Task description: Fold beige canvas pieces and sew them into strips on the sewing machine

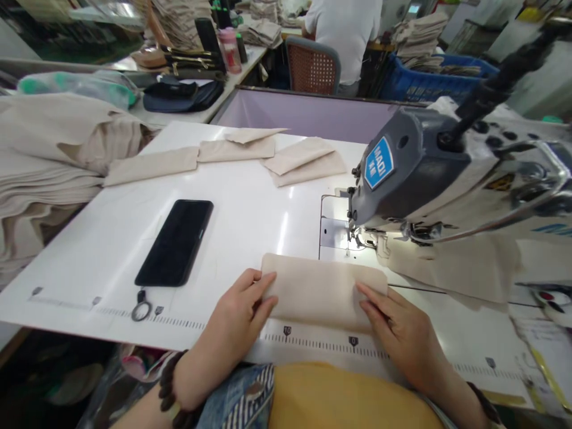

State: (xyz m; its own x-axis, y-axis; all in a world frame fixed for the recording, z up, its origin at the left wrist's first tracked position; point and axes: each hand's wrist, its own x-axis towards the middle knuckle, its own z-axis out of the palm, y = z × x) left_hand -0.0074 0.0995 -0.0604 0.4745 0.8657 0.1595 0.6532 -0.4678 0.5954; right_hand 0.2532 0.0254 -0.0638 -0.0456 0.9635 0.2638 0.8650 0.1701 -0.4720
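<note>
A beige rectangular fabric piece [319,292] with rounded corners lies in front of me, near the table's front edge. My left hand [241,310] grips its left end between thumb and fingers. At the other end, my right hand [397,325] pinches the right edge the same way. Just beyond the fabric stands a grey and white sewing machine [411,167], its needle area lit. Another beige fabric piece [460,268] lies under the machine arm, to the right of the needle.
A black phone [175,243] with a ring strap lies left on the white table [241,220]. Folded beige pieces [306,161] lie at the back, a fabric stack [40,185] at far left. Beyond, a person [342,36] sits near a blue crate [429,83].
</note>
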